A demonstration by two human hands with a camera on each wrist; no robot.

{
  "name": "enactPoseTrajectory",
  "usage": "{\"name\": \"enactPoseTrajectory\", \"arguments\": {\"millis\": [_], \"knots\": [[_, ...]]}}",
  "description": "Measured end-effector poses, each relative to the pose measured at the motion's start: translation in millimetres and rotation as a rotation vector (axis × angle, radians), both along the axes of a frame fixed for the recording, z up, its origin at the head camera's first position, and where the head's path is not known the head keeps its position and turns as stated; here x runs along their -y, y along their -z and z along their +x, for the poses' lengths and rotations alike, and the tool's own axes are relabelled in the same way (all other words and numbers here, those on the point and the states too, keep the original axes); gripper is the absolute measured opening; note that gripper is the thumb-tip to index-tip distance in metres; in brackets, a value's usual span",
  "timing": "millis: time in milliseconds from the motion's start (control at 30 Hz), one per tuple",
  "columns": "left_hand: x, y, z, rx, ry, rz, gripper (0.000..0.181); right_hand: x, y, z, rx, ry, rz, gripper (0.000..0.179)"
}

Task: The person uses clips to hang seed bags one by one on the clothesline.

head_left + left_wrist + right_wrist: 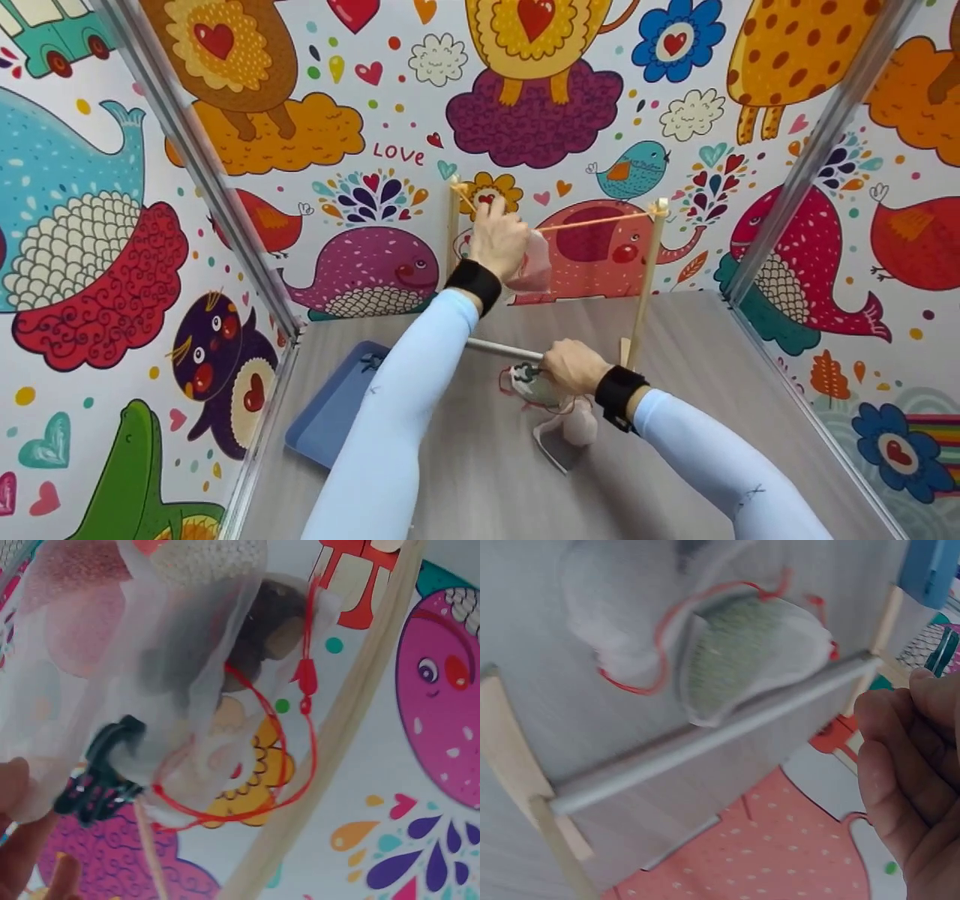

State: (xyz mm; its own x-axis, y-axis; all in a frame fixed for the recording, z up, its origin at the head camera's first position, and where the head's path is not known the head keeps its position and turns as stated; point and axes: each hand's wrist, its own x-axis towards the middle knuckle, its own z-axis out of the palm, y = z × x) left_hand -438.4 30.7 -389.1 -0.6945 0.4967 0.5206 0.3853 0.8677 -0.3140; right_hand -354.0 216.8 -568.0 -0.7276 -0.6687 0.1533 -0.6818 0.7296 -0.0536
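Observation:
My left hand is raised at the orange cord strung between two wooden posts. Its thumb and fingers pinch a sheer white drawstring bag. Beside those fingers a dark green clip sits at the cord; whether it bites the bag is blurred. Pink grains, white grains and dark stones show through the sheer fabric. Lower down, my right hand has curled fingers, pinching a dark green clip. Below it lie a drawstring bag with pale green filling and another whitish bag.
A white crossbar joins the stand's wooden feet near the grey floor. Left of it lies a blue tray holding another dark clip. Printed panels with metal corner strips enclose the space.

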Motion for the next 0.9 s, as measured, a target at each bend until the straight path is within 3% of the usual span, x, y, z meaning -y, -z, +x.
{"name": "enactPoseTrajectory", "arguments": {"millis": [100,233,333,533,633,767,900], "knots": [[4.1,-0.7,-10.0,0.031,-0.009,0.046,0.027,6,-17.7,-7.1,-0.020,-0.004,-0.023,0.016],[11.1,4.9,-17.4,0.088,0.055,0.095,0.025,14,-53.0,-22.0,-0.114,-0.017,-0.038,0.024],[14.5,8.5,-20.7,0.138,0.091,0.117,0.022,19,-91.3,-32.7,-0.205,-0.008,-0.013,0.023],[13.9,6.7,-19.1,0.212,0.063,0.133,0.023,19,-183.6,-41.8,-0.252,0.128,0.099,0.024],[13.2,4.4,-17.7,0.221,0.061,0.140,0.022,18,-218.0,-44.9,-0.263,0.195,0.158,0.018],[14.3,3.6,-17.1,0.213,0.077,0.160,0.022,20,-238.5,-52.0,-0.282,0.267,0.261,0.011],[17.0,5.3,-15.8,0.206,0.078,0.178,0.023,29,-236.9,-63.4,-0.275,0.253,0.336,0.010]]}}
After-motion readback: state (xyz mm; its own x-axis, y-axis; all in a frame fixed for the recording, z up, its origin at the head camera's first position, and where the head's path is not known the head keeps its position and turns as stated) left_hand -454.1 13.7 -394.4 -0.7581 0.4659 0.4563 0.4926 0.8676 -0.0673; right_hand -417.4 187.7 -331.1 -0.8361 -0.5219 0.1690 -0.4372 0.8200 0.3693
